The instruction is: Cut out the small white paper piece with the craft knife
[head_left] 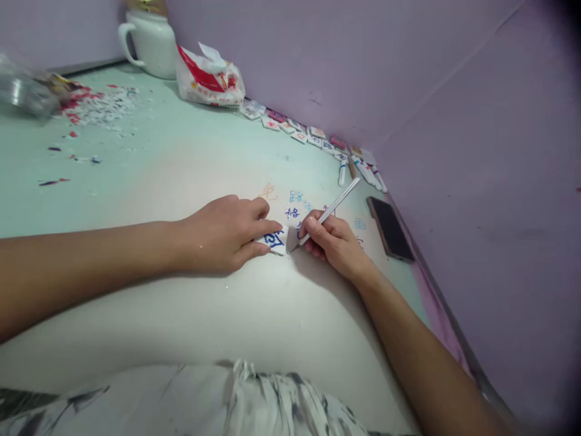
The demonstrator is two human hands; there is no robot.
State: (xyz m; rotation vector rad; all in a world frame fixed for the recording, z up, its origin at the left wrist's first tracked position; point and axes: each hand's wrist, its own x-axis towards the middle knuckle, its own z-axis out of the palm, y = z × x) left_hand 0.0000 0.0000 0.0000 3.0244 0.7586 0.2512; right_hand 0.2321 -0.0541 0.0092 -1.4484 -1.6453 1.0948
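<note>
A small white block (281,247) with a blue character on it lies flat on the table. My left hand (231,236) grips it from the left, with thumb and fingers closed on its edges. In my right hand (333,242) is a slim silver craft knife (338,203), held like a pen and slanting up to the right. Its pointed tip is close by the block's right edge; I cannot tell whether it touches. Handwritten characters in orange, blue and purple mark the tabletop behind my hands, partly hidden by the right one.
A phone (390,227) lies to the right. Several small lettered blocks (299,137) and white markers (363,171) line the wall. Further left are a tissue pack (209,82), a white mug (152,45), red and white shavings (102,108) and a clear plastic bag (27,91).
</note>
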